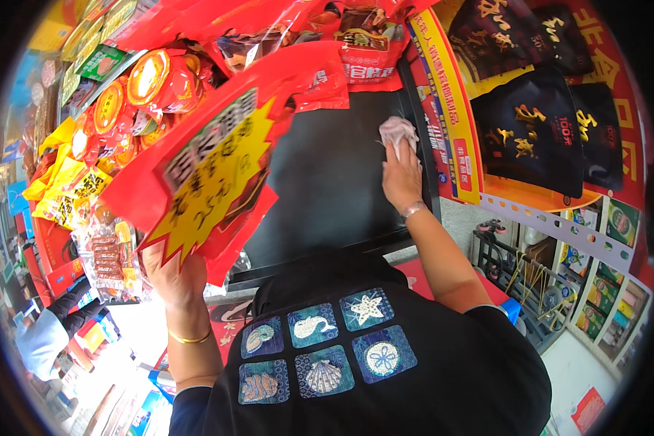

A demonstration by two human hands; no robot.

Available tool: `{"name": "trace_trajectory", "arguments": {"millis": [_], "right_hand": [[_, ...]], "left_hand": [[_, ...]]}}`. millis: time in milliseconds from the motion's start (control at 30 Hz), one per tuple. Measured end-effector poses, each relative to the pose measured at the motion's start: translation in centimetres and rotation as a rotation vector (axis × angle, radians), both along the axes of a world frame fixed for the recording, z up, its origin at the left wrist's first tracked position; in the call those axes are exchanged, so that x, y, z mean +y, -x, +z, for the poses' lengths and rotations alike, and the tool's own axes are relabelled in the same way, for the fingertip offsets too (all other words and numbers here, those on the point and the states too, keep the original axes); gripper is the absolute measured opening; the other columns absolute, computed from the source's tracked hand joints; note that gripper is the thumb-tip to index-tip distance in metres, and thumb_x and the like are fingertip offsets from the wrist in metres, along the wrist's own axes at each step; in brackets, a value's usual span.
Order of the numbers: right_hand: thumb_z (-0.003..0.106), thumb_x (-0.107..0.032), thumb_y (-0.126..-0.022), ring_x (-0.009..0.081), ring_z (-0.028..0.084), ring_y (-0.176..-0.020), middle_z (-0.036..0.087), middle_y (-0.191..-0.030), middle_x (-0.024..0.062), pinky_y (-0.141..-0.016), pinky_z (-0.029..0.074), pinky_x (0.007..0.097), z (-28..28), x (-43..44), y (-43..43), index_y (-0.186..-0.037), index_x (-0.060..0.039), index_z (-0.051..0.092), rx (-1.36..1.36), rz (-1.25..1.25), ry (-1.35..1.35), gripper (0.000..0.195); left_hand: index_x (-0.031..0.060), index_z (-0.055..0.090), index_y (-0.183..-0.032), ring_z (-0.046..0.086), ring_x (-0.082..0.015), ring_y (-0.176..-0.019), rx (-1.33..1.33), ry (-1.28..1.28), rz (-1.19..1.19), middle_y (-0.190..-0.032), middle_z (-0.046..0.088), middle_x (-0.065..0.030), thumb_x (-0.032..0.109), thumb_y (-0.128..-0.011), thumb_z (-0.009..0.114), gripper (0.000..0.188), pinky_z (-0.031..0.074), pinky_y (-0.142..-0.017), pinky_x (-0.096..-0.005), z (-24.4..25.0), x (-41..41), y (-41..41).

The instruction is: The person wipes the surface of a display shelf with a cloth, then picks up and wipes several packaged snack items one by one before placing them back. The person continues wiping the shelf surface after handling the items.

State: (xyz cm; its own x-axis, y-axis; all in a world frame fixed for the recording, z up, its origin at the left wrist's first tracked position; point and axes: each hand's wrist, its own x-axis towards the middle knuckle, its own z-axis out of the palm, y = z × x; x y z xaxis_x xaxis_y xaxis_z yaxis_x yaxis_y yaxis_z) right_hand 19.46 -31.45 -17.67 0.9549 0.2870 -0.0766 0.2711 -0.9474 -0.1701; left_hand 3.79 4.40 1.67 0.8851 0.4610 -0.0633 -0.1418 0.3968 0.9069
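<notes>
My left hand holds up red plastic food packages together with a yellow starburst price card that bears handwriting. They hang over the left part of a black display surface with a raised rim. On the right side of that surface, my right hand presses a crumpled pale cloth under its fingertips, close to the rim. More red food packages lie at the surface's far end. The fingers of my left hand are partly hidden behind the card and packages.
Red and orange round-labelled packs are heaped at the left, with clear packs of sausages nearer. Black pouches stand at the right behind a yellow printed strip. A folded trolley is at the lower right. A person is at the far left.
</notes>
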Motion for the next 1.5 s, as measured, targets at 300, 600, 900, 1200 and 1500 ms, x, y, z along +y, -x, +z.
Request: {"name": "trace_trajectory", "arguments": {"millis": [300,600,900,1200,1500], "right_hand": [[0.052,0.001,-0.083,0.0411,0.044,-0.124,0.040,-0.142,0.0219,-0.105,0.038,0.0439,2.7,0.9,-2.9,-0.127,0.0003,0.054,-0.109,0.022,-0.186,0.044],[0.054,-0.001,-0.084,0.0382,0.039,-0.133,0.036,-0.146,0.0212,-0.109,0.036,0.0406,-1.5,1.0,-5.9,-0.133,0.0025,0.045,0.003,0.067,0.003,0.051],[0.061,-0.005,-0.077,0.0326,0.057,-0.108,0.059,-0.113,0.0144,-0.091,0.049,0.0391,4.0,-7.1,5.0,-0.117,-0.0088,0.057,0.386,0.359,0.191,0.041],[0.054,0.005,-0.073,0.0301,0.060,-0.100,0.064,-0.104,0.0092,-0.084,0.049,0.0395,8.9,-4.4,3.5,-0.110,-0.0104,0.065,0.176,0.311,0.057,0.041],[0.056,-0.007,-0.076,0.0231,0.061,-0.104,0.064,-0.102,0.0055,-0.105,0.038,0.0430,5.5,-4.8,4.6,-0.099,-0.0160,0.068,0.651,0.437,0.541,0.027]], "left_hand": [[-0.0027,0.057,-0.112,0.062,-0.0229,-0.100,-0.163,0.165,-0.117,-0.112,0.064,-0.0132,-0.007,-0.081,0.047,0.033,0.048,-0.086,-0.0326,-4.3,-3.9,-13.8],[0.0011,0.058,-0.117,0.059,-0.0210,-0.110,-0.070,0.322,-0.182,-0.116,0.064,-0.0100,0.001,-0.093,0.054,0.024,0.045,-0.100,-0.0361,-11.1,-3.7,-22.0],[-0.0021,0.062,-0.111,0.061,-0.0149,-0.102,-0.050,0.235,-0.088,-0.108,0.067,-0.0084,0.003,-0.093,0.057,0.020,0.044,-0.095,-0.0282,-14.4,-2.0,-24.1],[-0.0045,0.060,-0.117,0.063,-0.0166,-0.098,0.188,0.006,-0.024,-0.110,0.066,-0.0103,0.004,-0.094,0.055,0.025,0.049,-0.086,-0.0275,-17.8,-2.1,-23.0],[-0.0058,0.046,-0.134,0.056,-0.0218,-0.117,0.386,-0.174,-0.055,-0.129,0.057,-0.0159,0.009,-0.093,0.059,0.045,0.042,-0.100,-0.0305,-17.0,-2.2,-19.5]]}}
